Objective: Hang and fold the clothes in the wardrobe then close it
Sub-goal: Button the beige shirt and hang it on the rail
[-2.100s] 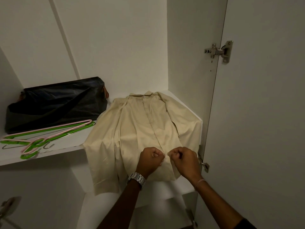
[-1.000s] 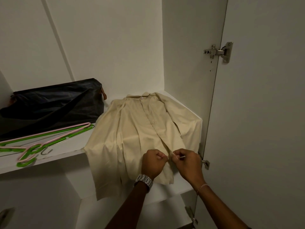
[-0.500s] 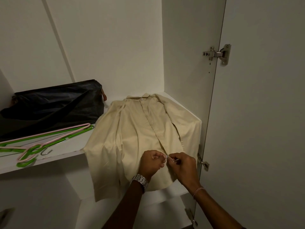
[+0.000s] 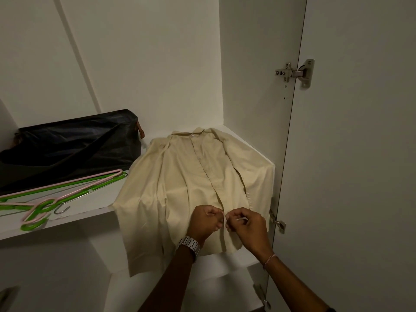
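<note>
A cream button-up shirt (image 4: pixel 191 183) lies face up on the white wardrobe shelf (image 4: pixel 90 206), collar toward the back wall, its hem and left sleeve hanging over the front edge. My left hand (image 4: pixel 206 222), with a metal watch on the wrist, and my right hand (image 4: pixel 244 224) sit side by side at the lower end of the button placket. Each hand pinches one edge of the shirt front, fingertips nearly touching. The button between them is hidden by my fingers.
A black bag (image 4: pixel 69 145) lies at the back left of the shelf. Green and pink hangers (image 4: pixel 45 197) lie in front of it. The open wardrobe door (image 4: pixel 360 154) stands at the right on a metal hinge (image 4: pixel 297 73). A lower shelf (image 4: pixel 225 266) shows beneath.
Both hands stayed at the lower placket, shifting slightly up and down along it while pinching the fabric edges together. The shirt, bag and hangers have not moved.
</note>
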